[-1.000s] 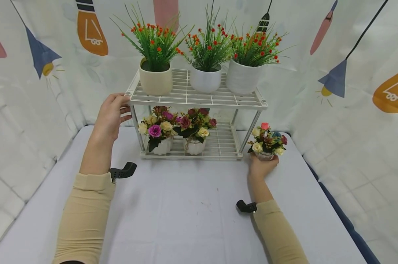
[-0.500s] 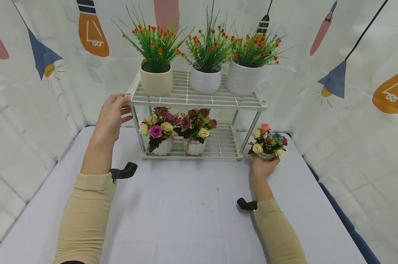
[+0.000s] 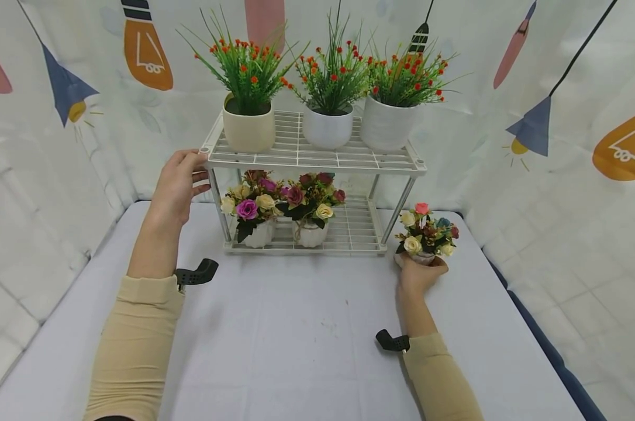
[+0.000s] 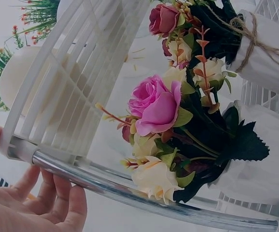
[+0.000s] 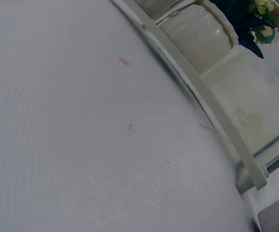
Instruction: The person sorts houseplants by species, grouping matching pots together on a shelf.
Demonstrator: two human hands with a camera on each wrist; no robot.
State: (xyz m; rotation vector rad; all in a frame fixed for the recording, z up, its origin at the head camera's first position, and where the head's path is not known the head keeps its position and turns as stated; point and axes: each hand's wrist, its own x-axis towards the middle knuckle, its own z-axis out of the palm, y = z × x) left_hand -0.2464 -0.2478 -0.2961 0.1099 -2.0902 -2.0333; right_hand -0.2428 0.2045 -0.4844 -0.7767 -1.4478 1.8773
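Observation:
At the front left corner of a white two-tier wire rack [image 3: 317, 159], my left hand [image 3: 172, 184] grips the upper shelf. In the left wrist view the thumb is at the shelf corner and the curled fingers [image 4: 76, 205] lie against the metal post. My right hand [image 3: 420, 275] holds a small pot of artificial flowers [image 3: 427, 234] from below, just right of the rack, close over the table. Its roses are cream, coral, blue and dark red; the fingers mostly hide the pot. The right hand's grip does not show in the right wrist view.
Three pots of grassy plants with orange-red blooms, one cream [image 3: 249, 131] and two white [image 3: 328, 127], stand on the upper shelf. Two white pots of roses [image 3: 258, 234] sit on the lower shelf's left. White cloth covers the table [image 3: 296, 327]; a printed curtain [image 3: 559, 193] hangs behind.
My right hand has drawn slightly back toward me with the flower pot, which sits a little lower in the head view. The left hand and the rack stay as they were.

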